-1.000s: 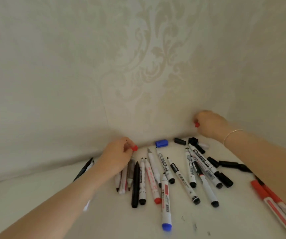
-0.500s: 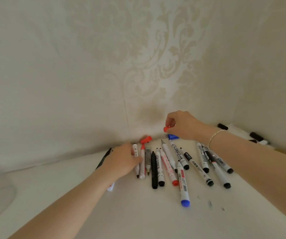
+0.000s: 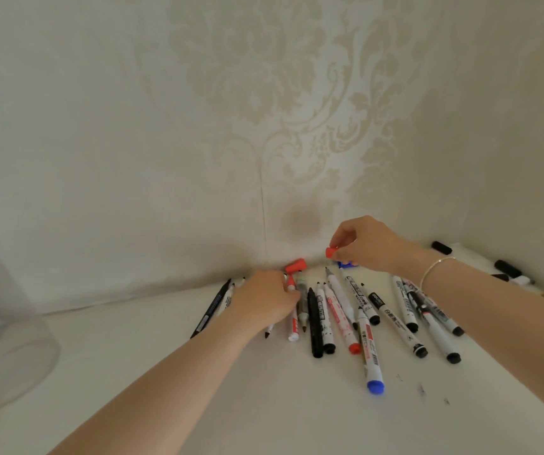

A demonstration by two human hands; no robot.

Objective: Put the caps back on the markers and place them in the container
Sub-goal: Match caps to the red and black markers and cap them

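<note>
Pinching a small red cap [image 3: 330, 252] between thumb and fingertips, the right hand [image 3: 367, 246] hovers above the far end of the marker pile, at about 1 o'clock from the middle of the white tabletop [image 3: 264, 405]; a thin bracelet [image 3: 434, 270] circles its wrist. Just under that hand, against the wall, lies a blue cap [image 3: 346, 264].

At 11 o'clock from the pile's centre, the left hand [image 3: 265, 298] rests knuckles-up on the markers with its fingers curled around the barrel of a slim red-tipped marker [image 3: 293, 318]; the fingertips are hidden beneath the hand, so how firm the grasp is cannot be told. A second, larger red cap [image 3: 295, 266] lies at 12 o'clock from this hand, at the foot of the wallpapered wall [image 3: 198, 126].

Fanned between the two hands lie uncapped markers: an all-black pen [image 3: 314, 323], a red-ended marker [image 3: 341, 318], a blue-ended marker [image 3: 369, 353] reaching toward 6 o'clock, and several black-ended ones [image 3: 402, 326]. A thin black pen [image 3: 211, 308] lies just left of the left hand. Loose black caps [image 3: 441, 247] sit at 2 o'clock, well apart from the pile.

Far off at 9 o'clock stands a clear container [image 3: 4, 339], blurred at the edge of view.
</note>
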